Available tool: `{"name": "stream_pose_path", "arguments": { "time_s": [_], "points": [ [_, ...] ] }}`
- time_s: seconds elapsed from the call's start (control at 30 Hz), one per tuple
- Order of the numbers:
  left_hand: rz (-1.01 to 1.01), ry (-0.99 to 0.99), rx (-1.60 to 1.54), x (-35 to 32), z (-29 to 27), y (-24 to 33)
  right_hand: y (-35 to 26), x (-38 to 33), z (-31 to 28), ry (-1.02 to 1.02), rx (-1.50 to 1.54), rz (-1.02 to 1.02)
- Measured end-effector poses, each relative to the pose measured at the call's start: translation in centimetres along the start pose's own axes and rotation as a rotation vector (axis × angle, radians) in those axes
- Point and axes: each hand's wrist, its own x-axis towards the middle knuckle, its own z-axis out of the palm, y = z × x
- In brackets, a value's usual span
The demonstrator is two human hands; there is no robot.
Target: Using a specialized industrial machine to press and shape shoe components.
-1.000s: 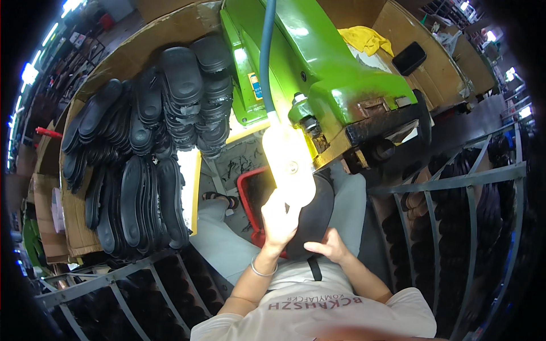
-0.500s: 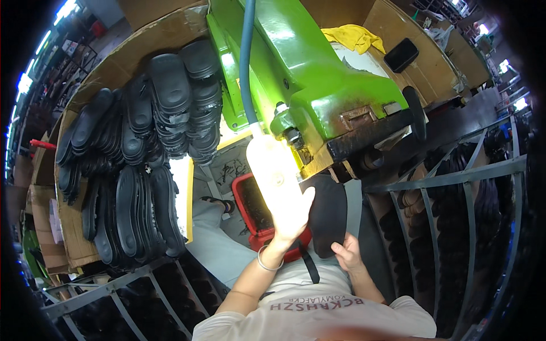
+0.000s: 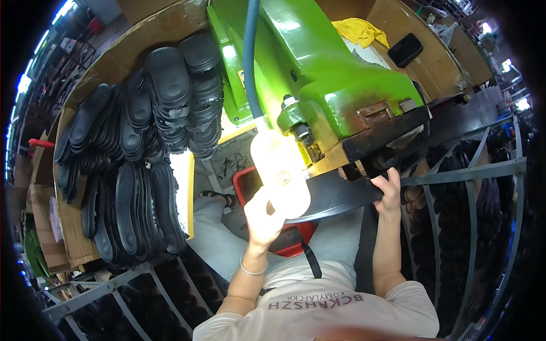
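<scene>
A black shoe sole (image 3: 344, 199) lies sideways beneath the front of the green machine (image 3: 341, 91), its ribbed edge showing. My right hand (image 3: 388, 194) grips its right end, fingers curled beside the machine's dark shaft. Toward the sole's left end is my left hand (image 3: 264, 220), its fingers lost behind the glaring lamp (image 3: 281, 176). Whether that hand touches the sole is hidden. The lamp hangs from a blue-grey tube (image 3: 249, 62) and covers part of the sole.
Stacks of black soles (image 3: 170, 85) fill a cardboard box (image 3: 79, 227) on the left. A red bin (image 3: 293, 241) stands below, between my legs. Metal racks (image 3: 469, 176) flank me. A yellow cloth (image 3: 362, 32) and a phone-like black object (image 3: 405, 50) lie behind the machine.
The sole has swung from upright to sideways under the machine. My right hand has risen with its end, to the right. My left hand has shifted slightly down and left.
</scene>
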Motion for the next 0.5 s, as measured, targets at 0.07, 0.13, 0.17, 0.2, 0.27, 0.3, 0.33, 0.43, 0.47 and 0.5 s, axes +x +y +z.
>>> {"name": "stream_pose_path", "arguments": {
  "time_s": [0.07, 0.13, 0.17, 0.2, 0.27, 0.3, 0.33, 0.43, 0.47, 0.5],
  "points": [
    [-0.200, -0.116, -0.110, -0.3, -1.4, -0.3, 0.3, 2.0, 1.4, -0.064, 0.013, -0.098],
    [-0.235, -0.112, -0.118, -0.8, -2.9, -1.2, 0.4, 2.6, 2.9, -0.093, 0.075, -0.036],
    [-0.276, -0.115, -0.142, -0.9, -3.7, -1.4, 1.0, 2.9, 3.6, -0.117, 0.090, -0.041],
    [-0.317, -0.119, -0.167, -1.1, -4.5, -1.5, 1.5, 3.1, 4.3, -0.139, 0.104, -0.046],
    [-0.349, -0.084, -0.192, -1.8, -5.9, -2.3, 1.4, 2.9, 5.2, -0.260, 0.030, -0.066],
    [-0.408, -0.053, -0.242, -2.2, -6.5, -2.3, 1.7, 2.7, 5.7, -0.248, 0.018, -0.065],
    [-0.467, -0.024, -0.293, -2.7, -7.0, -2.2, 2.2, 2.4, 6.4, -0.234, 0.006, -0.064],
    [-0.539, -0.022, -0.420, -5.4, -8.7, -3.8, 2.8, 2.1, 8.0, -0.236, -0.116, -0.123],
    [-0.571, -0.051, -0.496, -5.8, -9.1, -4.1, 3.1, 2.0, 8.4, -0.232, -0.124, -0.104],
    [-0.558, -0.172, -0.407, -6.3, -9.3, -4.3, 3.4, 2.0, 8.6, -0.226, -0.122, -0.105]
  ]
}}
